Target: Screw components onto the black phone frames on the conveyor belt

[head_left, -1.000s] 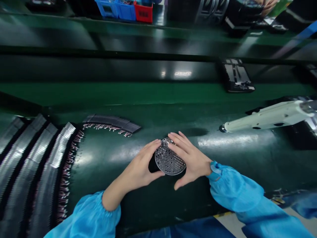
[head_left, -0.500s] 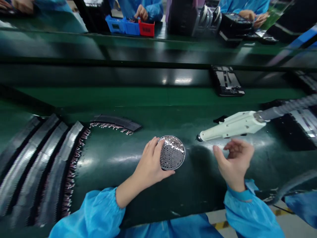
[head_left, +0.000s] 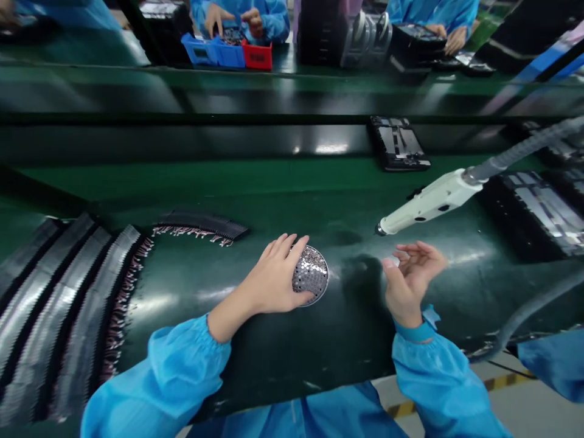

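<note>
A round metal dish (head_left: 314, 277), with a perforated plate and many small shiny pieces at its far side, sits on the green bench. My left hand (head_left: 276, 274) grips it, fingers over the far left rim and thumb at the near side, covering its left part. To the right, my right hand (head_left: 413, 277) is raised with palm up, fingers loosely curled and thumb apart; I see nothing clearly held in it. Just beyond that hand hangs a pale green power screwdriver (head_left: 424, 204), its dark tip pointing left and a grey hose running up right.
Several dark strips with pinkish wire ends (head_left: 82, 304) lie at the left. A shorter strip (head_left: 201, 225) lies behind the dish. Black device housings (head_left: 399, 144) rest at the back and right (head_left: 538, 213). Across the bench, people work by blue and red bins (head_left: 258, 56).
The view has shifted slightly. My left hand has slid further over the dish. The screwdriver has swung back and away from my right hand, which has turned palm up.
</note>
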`<state>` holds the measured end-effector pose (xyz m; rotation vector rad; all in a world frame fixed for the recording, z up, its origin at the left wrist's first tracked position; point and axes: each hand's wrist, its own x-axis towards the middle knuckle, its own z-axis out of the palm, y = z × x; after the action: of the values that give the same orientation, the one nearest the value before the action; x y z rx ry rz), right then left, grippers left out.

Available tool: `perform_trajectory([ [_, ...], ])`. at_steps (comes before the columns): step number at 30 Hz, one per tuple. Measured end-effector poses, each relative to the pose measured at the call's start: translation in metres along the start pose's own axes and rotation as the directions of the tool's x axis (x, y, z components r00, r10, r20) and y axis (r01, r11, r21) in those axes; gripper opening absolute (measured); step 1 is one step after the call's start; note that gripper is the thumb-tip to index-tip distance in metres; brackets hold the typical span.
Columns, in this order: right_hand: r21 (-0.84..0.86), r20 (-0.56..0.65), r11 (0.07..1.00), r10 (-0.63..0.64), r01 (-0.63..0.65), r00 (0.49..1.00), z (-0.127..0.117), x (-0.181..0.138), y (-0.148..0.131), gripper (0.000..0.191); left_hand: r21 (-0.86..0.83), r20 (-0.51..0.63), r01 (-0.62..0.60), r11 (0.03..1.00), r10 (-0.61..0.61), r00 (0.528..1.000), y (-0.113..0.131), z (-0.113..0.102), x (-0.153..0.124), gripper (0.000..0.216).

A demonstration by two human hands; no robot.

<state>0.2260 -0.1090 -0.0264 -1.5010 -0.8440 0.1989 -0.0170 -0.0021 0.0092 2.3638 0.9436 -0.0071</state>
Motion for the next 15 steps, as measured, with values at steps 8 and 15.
perform_trajectory([
  [8, 0.023, 0.018, 0.999, 0.034, -0.035, 0.999, -0.001, -0.002, 0.002, 0.062, 0.120, -0.054, 0.061, 0.991, -0.055, 0.997, 0.006, 0.010, 0.008, 0.109],
  [15, -0.149, 0.040, 0.988, 0.053, -0.047, 0.998, -0.004, 0.010, -0.004, 0.074, 0.125, -0.046, 0.080, 0.989, -0.075, 0.996, 0.011, 0.007, -0.013, 0.107],
])
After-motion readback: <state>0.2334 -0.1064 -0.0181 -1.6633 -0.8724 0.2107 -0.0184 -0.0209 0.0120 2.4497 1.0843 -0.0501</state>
